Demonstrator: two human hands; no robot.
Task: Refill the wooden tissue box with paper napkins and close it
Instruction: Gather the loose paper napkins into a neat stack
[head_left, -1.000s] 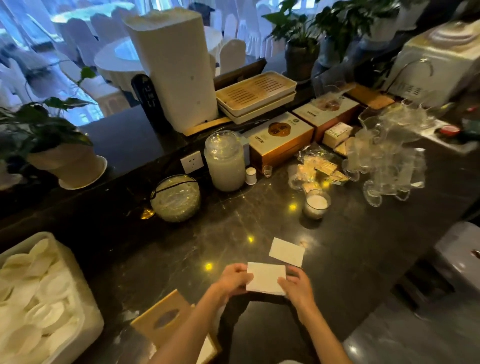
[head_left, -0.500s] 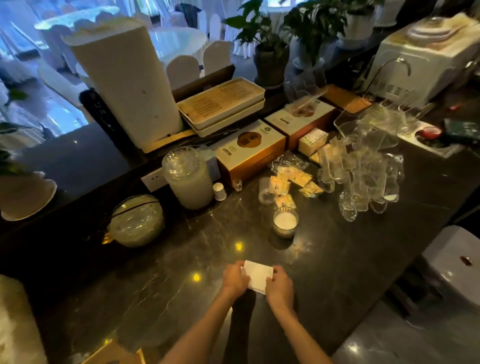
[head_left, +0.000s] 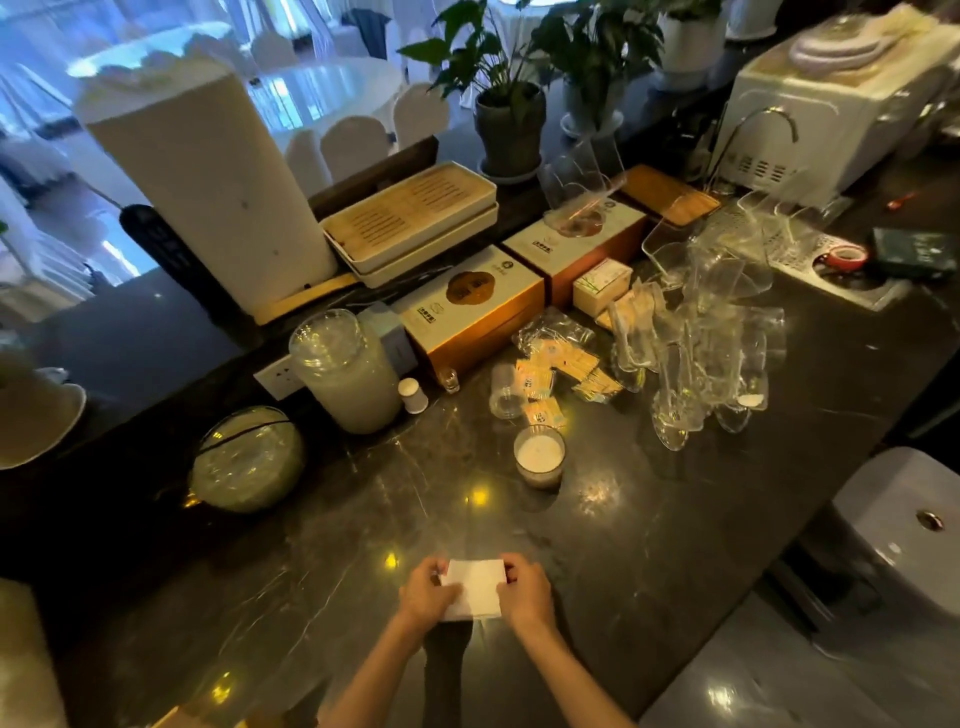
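A white folded paper napkin (head_left: 475, 587) is held just above the dark marble counter (head_left: 649, 545) near its front edge. My left hand (head_left: 427, 595) grips the napkin's left side and my right hand (head_left: 524, 590) grips its right side. Only a sliver of the wooden tissue box (head_left: 179, 719) shows at the bottom left edge of the view. A tall white stack of napkins (head_left: 208, 182) stands at the back left of the counter.
A small glass of white stuff (head_left: 538, 457), a big lidded jar (head_left: 345, 371), a round glass bowl (head_left: 247, 460), gold boxes (head_left: 472, 312), sachets (head_left: 561, 369) and clear glass pitchers (head_left: 701, 353) crowd the back. A grey stool (head_left: 904, 525) stands at the right.
The view has swung right, so the wooden box has slid almost out of view at the bottom left. The second napkin on the counter is gone from view; both hands still hold a napkin.
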